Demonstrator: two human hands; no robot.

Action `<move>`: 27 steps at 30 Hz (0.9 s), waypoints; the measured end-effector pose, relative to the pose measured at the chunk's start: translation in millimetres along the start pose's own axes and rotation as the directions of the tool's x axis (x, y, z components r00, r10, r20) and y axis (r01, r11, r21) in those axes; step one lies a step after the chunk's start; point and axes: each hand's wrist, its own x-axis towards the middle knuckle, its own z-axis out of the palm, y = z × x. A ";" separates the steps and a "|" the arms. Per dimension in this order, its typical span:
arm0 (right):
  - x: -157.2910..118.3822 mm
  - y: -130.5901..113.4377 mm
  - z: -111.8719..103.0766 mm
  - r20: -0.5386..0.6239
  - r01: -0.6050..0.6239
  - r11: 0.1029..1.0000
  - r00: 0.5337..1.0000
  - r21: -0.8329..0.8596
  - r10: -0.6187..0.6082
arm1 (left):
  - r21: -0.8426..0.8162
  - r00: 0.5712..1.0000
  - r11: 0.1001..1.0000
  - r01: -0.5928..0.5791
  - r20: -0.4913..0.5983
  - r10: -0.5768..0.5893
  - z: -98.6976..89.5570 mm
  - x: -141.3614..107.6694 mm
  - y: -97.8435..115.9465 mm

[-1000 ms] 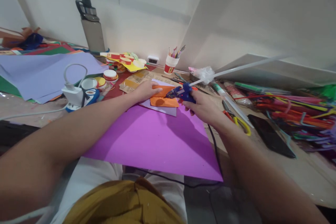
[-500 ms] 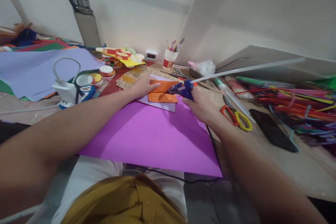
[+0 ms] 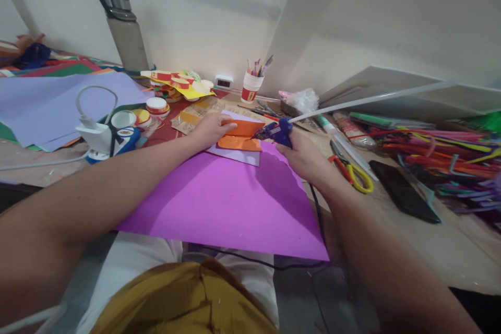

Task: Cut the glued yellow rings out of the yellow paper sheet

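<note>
My left hand [image 3: 211,129] holds the left end of a folded orange paper [image 3: 245,127], thumb along its raised upper flap. Beneath the orange paper is a pale lilac card [image 3: 238,157], which lies on a large purple sheet [image 3: 219,203]. In my right hand [image 3: 305,154] is a blue hot glue gun [image 3: 282,133], its nozzle at the right part of the orange fold. From the gun's back a long translucent glue stick [image 3: 368,101] juts to the right. Whether the nozzle touches the paper I cannot tell.
Scissors [image 3: 358,177], a black phone [image 3: 403,190] and pipe cleaners [image 3: 457,162] lie at the right. A paper cup [image 3: 251,86] with pens stands at the back. On the left are a power strip [image 3: 127,141], a lilac sheet [image 3: 58,104] and a bottle [image 3: 127,42].
The glue gun's nozzle has shifted a little to the right along the orange fold, with my right hand. My left hand keeps its place on the paper.
</note>
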 end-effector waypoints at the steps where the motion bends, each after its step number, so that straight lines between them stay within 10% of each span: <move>1: -0.2 -2.0 0.9 0.012 0.005 1.000 1.000 0.018 -0.005 | 0.034 1.000 0.999 -0.009 0.011 0.008 0.0 0.5 -0.5; 27: 4.9 -0.6 3.3 -0.035 -0.021 0.999 0.999 -0.043 0.019 | 0.185 1.000 0.983 -0.015 -0.013 0.018 -1.3 5.0 -2.1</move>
